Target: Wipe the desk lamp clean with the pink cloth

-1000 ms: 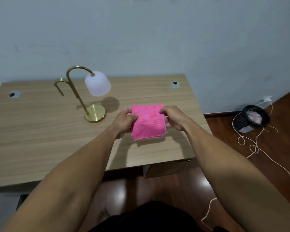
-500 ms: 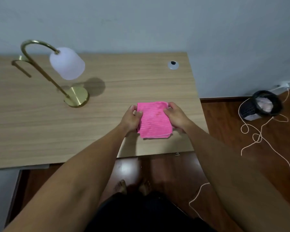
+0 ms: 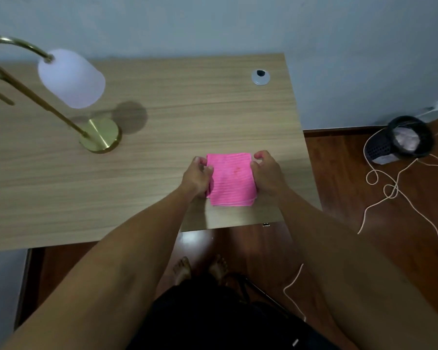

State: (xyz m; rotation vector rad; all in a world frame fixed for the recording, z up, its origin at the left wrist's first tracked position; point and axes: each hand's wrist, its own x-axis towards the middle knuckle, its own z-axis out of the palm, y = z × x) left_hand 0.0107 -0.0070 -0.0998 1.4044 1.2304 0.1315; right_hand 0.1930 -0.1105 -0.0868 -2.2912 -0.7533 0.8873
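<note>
A folded pink cloth (image 3: pixel 232 179) lies flat on the wooden desk (image 3: pixel 187 117) near its front right corner. My left hand (image 3: pixel 197 176) grips the cloth's left edge and my right hand (image 3: pixel 266 173) grips its right edge, fingers curled around the fold. The desk lamp stands far to the left: a round brass base (image 3: pixel 102 135), a slanted brass stem curving over the top, and a frosted white shade (image 3: pixel 71 78) hanging from it. Both hands are well away from the lamp.
A grey cable grommet (image 3: pixel 260 76) sits in the desk's back right corner. On the wood floor to the right lies a tipped black basket (image 3: pixel 402 140) with a loose white cord (image 3: pixel 395 188). A pale wall stands behind the desk.
The cloth and both hands have come down closer to the desk's front edge. The view has shifted right and closer, so the lamp now appears farther left.
</note>
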